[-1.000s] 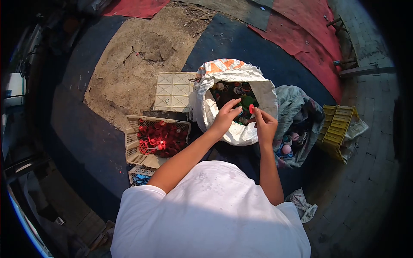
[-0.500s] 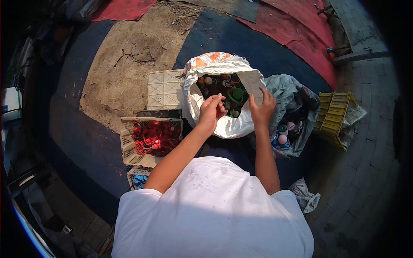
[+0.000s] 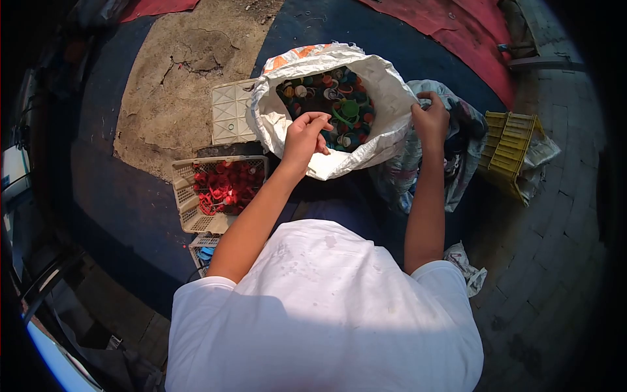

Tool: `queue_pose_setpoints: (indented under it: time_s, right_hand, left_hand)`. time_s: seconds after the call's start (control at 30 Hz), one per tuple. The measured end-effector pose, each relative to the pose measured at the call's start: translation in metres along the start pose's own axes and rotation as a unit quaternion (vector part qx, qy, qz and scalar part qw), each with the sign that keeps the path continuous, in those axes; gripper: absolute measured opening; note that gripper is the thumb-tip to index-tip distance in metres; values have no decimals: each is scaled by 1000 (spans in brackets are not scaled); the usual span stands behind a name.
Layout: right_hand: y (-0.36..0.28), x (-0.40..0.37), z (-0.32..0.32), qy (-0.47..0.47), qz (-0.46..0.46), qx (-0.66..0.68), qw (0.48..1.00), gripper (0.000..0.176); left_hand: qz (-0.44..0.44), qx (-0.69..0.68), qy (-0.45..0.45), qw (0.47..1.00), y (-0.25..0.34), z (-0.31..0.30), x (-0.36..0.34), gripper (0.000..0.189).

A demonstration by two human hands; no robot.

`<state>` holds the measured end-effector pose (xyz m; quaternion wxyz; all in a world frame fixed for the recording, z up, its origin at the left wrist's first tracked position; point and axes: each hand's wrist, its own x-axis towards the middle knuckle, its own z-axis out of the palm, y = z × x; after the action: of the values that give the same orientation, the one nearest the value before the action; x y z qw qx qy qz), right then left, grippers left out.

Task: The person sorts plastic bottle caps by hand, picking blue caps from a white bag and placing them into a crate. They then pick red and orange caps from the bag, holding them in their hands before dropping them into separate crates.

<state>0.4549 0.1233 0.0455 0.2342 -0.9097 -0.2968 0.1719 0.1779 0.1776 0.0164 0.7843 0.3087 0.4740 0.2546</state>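
Note:
A white woven sack with an orange-marked rim stands with its mouth wide. Inside lie many coloured plastic caps, along with a green ring-shaped plastic piece. My left hand is over the near left part of the mouth, fingers curled and thumb pressed in; whatever it may hold is hidden. At the right side of the rim, my right hand pinches the sack's edge between thumb and fingers.
Left of the sack, a beige crate holds red plastic pieces. A pale lattice panel lies behind it. To the right are a grey-green plastic bag and a yellow crate. Dark blue matting covers the ground.
My right hand has moved outward to the right, pulling the sack's rim, and the mouth is wider. My left hand has shifted slightly left and up. The whole view has tilted a little.

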Motion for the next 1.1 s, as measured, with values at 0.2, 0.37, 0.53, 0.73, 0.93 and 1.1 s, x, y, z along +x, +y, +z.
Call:
queue_pose_setpoints:
  time_s: [0.2,0.37,0.53,0.73,0.93,1.1]
  right_hand:
    - [-17,-16,23,144,-172,-53,973,37]
    - [-46,-46,55,27,-279,7,960,36]
    - [-36,20,175,-373,-285,-110,876,45]
    - [-126,90,138,-450,-182,17,874,56]
    - [-144,104,125,-405,-98,141,898,55]
    - [-113,76,152,-304,-76,262,913,39]
  left_hand:
    - [-19,16,-20,999,23,-2,20,33]
    - [4,14,-2,1000,24,0,31,31]
    - [19,116,21,993,3,12,15,28]
    - [182,404,32,896,-25,1,-2,28]
    - [116,415,-19,902,-19,13,-14,28]
    - [133,386,-32,912,-16,13,-17,31]
